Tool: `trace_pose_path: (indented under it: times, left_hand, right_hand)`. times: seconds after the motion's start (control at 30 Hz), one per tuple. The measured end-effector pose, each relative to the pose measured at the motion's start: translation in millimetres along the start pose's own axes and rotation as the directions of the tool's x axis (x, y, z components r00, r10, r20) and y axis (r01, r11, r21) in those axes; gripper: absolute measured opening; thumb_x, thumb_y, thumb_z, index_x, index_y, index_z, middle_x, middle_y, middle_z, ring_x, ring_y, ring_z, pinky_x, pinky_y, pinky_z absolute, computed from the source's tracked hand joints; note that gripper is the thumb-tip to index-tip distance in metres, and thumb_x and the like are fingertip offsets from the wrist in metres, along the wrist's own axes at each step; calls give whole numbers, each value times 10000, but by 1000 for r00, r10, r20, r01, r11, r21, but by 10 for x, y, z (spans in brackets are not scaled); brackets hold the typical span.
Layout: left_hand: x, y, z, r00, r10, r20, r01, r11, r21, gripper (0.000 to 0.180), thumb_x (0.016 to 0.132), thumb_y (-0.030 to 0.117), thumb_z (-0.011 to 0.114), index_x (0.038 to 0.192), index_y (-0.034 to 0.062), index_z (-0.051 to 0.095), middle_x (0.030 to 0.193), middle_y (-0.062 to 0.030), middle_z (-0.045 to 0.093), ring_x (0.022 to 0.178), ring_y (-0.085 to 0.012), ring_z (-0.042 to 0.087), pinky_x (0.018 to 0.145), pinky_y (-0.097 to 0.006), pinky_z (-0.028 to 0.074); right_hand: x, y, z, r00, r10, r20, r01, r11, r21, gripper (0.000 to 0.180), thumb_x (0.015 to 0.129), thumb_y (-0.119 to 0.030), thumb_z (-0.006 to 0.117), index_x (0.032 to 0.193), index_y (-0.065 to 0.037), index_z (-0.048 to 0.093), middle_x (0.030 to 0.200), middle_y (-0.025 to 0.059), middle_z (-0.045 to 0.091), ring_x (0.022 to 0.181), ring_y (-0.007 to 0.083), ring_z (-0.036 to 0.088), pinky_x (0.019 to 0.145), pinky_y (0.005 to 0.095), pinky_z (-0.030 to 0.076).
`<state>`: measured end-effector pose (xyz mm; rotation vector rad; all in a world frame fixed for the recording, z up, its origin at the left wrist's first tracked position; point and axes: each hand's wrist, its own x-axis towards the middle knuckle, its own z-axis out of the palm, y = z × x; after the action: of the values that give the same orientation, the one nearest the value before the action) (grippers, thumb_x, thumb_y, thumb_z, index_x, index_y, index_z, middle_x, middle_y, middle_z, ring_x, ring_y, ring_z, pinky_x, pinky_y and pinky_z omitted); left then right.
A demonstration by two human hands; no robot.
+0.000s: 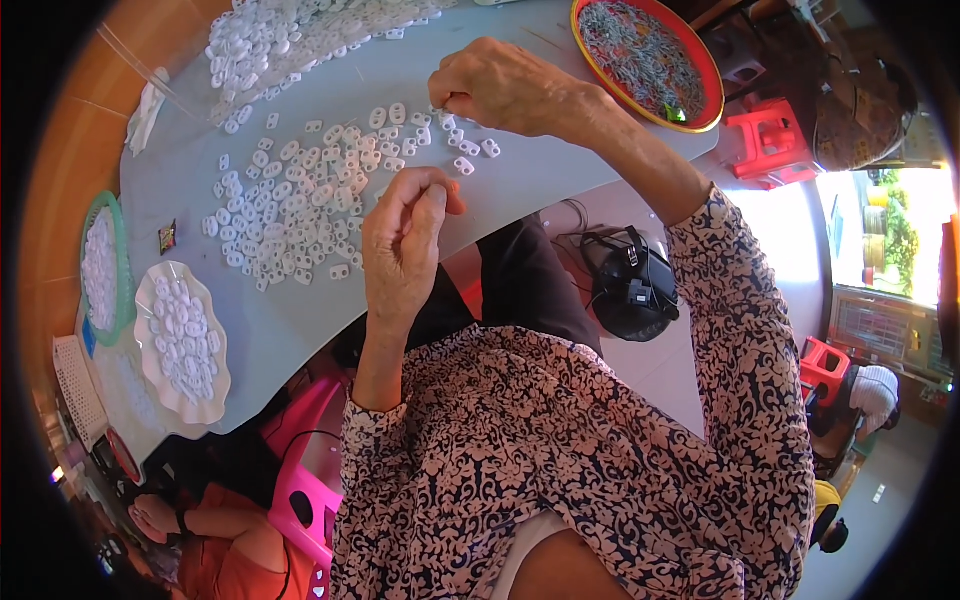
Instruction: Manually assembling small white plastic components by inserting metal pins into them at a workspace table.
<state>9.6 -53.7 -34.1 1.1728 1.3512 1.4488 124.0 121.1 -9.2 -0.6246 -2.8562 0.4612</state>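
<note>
Small white oval plastic pieces with holes (310,195) lie scattered over the grey table (520,185). At the near edge of that pile, my left hand (405,235) is closed, thumb against curled fingers; whatever it may hold is hidden. Farther off and to the right, my right hand (500,85) hovers with its fingers bent down into a pinch. A few loose white pieces (465,150) lie just below its fingertips. I cannot make out what sits between them. Beyond it to the right stands a red tray (712,100) heaped with thin grey metal bits.
A larger white heap (250,50) covers the far left. A scalloped dish (217,395) and a green basket (125,260), both with white pieces, stand left, near a small wrapper (167,237). A person in orange (240,560) sits lower left; red stools (770,140) stand right.
</note>
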Motion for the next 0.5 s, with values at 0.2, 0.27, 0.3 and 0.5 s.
trace_pose_path:
  times: [0.2,0.27,0.3,0.5]
  left_hand:
    - [21,-4,-11,1000,17,-12,-18,999,-27,157,922,127,475,906,16,585,751,-5,583,629,-36,453,558,-182,355]
    - [35,-10,-10,1000,24,-16,-24,999,-26,161,921,133,477,902,17,586,748,-5,584,630,-37,452,560,-184,355]
    - [38,-8,-6,999,30,-19,-30,999,-26,165,920,139,480,898,17,588,745,-5,585,631,-38,452,563,-187,355]
    - [71,34,32,998,-29,-65,26,999,-40,173,914,152,485,887,18,590,733,-9,590,632,-43,440,567,-193,347]
  right_hand:
    - [-6,24,25,1000,0,-14,2,996,88,116,832,-75,541,838,-9,637,828,119,634,745,279,615,703,370,491]
    - [-12,30,23,1000,-17,-27,19,994,105,116,829,-75,545,841,-8,639,828,119,634,741,278,614,701,368,492]
    - [-7,13,14,1000,-17,-17,18,996,84,111,823,-72,552,844,-7,639,831,120,633,742,278,614,700,369,491]
    - [-20,-21,-6,1000,7,17,-8,998,66,104,807,-72,573,853,-5,637,844,124,631,758,282,612,703,372,490]
